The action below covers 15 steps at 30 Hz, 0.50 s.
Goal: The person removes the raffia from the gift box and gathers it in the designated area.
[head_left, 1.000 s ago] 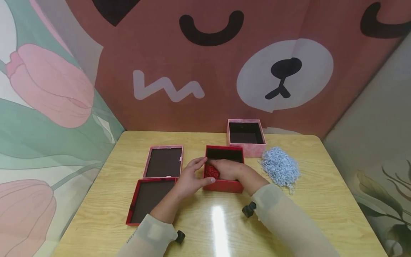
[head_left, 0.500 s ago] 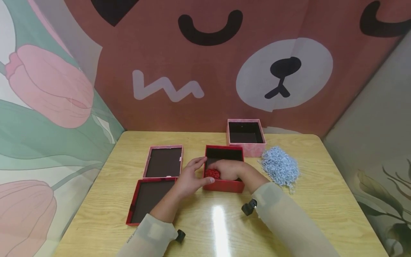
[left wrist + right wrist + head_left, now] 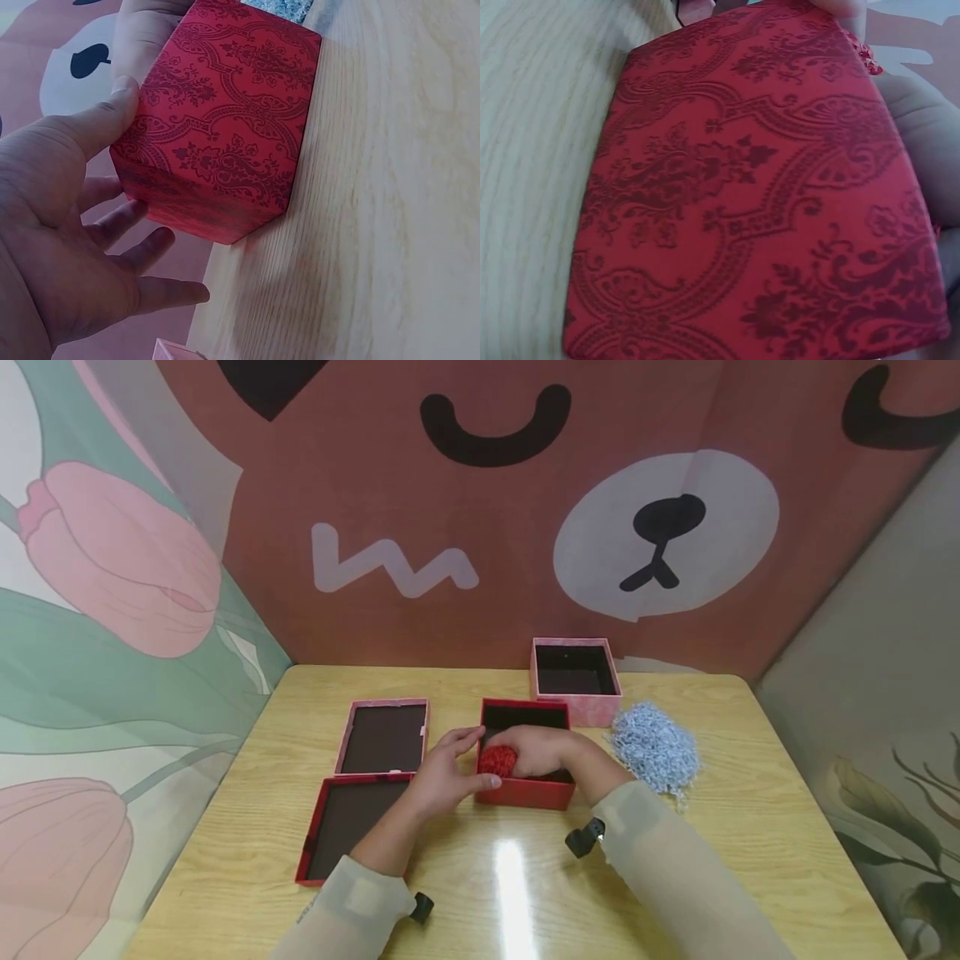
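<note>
A red patterned box (image 3: 525,793) stands uncovered on the table, dark inside. My left hand (image 3: 444,781) steadies its left side, thumb at the front rim and fingers spread along the side wall; in the left wrist view the thumb of my left hand (image 3: 67,217) touches the box corner (image 3: 217,112). My right hand (image 3: 536,752) reaches down into the box and grips a clump of red shredded paper (image 3: 497,762); its fingertips are hidden by the paper. In the right wrist view the front of the box (image 3: 750,187) covers most of that hand.
A pink box (image 3: 577,706) with a dark inside stands behind the red one. Right of it lies a heap of pale blue shredded paper (image 3: 655,750). On the left are an upturned pink lid (image 3: 386,735) and an upturned red lid (image 3: 352,835).
My right hand has risen slightly inside the box, and more of the red shredded paper shows at its fingers. My left hand has stayed at the box's left side.
</note>
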Available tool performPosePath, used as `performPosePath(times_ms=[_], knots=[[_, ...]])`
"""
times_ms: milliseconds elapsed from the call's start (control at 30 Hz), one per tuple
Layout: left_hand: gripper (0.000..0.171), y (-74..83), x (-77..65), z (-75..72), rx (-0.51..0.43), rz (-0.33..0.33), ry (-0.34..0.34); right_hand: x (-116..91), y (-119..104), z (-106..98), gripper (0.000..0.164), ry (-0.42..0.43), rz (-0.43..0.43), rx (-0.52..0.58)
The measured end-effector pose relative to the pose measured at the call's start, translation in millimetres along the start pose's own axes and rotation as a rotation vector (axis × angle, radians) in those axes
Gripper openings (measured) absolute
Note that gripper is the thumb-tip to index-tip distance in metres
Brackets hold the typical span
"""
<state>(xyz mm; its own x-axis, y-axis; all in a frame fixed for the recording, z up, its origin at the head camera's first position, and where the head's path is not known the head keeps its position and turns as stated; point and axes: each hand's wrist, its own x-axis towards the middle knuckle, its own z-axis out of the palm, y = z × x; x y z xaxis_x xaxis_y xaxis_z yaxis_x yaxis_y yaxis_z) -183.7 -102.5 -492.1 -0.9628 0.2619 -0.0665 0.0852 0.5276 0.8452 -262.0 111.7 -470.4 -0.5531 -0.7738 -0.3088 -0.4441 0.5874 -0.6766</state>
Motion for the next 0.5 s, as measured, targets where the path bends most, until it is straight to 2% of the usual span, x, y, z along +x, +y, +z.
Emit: performPosePath(times_ms=[300,500], knots=[[0.091,2.2,0.3,-1.5,0.001,-0.032,0.002,-7,-1,-10,0.061,0.029,0.047,0.082],[0.092,1.1,1.1,-0.3,0.004,-0.014,0.005,-13,-4,-19,0.057,0.056,0.039,0.138]])
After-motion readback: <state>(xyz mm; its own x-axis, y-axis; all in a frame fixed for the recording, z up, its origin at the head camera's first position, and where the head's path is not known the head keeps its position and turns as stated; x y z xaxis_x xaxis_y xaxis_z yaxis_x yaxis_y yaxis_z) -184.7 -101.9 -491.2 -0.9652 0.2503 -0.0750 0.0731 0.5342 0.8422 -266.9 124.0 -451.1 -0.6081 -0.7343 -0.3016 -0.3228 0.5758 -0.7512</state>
